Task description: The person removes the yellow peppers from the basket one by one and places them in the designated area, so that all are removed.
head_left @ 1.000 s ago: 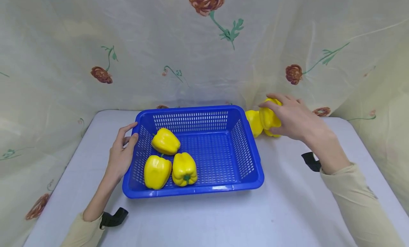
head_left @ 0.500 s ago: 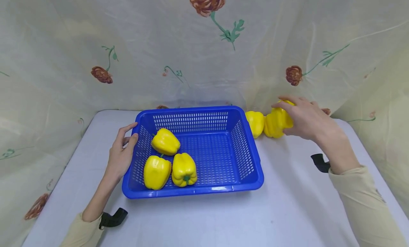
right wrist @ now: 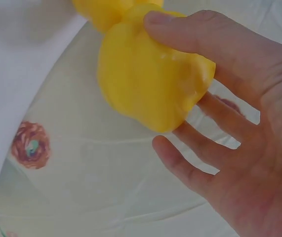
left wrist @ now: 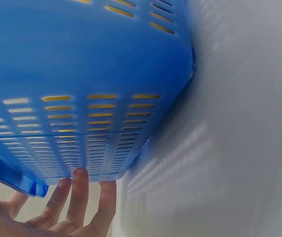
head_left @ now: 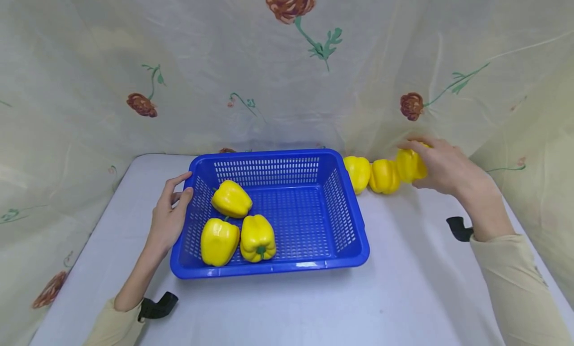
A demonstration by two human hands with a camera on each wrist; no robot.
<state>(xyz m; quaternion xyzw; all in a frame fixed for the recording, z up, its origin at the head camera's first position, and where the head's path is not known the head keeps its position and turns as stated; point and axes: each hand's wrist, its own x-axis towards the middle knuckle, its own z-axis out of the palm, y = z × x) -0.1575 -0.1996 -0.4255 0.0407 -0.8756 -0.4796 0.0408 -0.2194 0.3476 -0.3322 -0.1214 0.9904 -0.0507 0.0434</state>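
Note:
My right hand [head_left: 457,169] grips a yellow bell pepper [head_left: 410,164] between thumb and fingers at the table's back right. In the right wrist view the thumb lies across this pepper [right wrist: 150,74] and the fingers reach behind it. Two more yellow bell peppers, a middle one [head_left: 384,176] and one [head_left: 357,173] against the basket, stand in line to its left. My left hand [head_left: 169,214] holds the left rim of the blue plastic basket [head_left: 269,270]. In the left wrist view its fingers [left wrist: 79,192] rest against the slotted outer wall. Inside the basket, 3 yellow bell peppers [head_left: 257,236] sit at the left.
A white cloth covers the table [head_left: 314,311]. Behind it hangs a pale curtain [head_left: 188,77] with printed flowers, close to the table's back edge. Black wrist mounts [head_left: 159,306] stick out from both forearms.
My right hand has moved to the right with its pepper, from over the row to its right end. The middle pepper has come into full view. The left hand and basket stay put.

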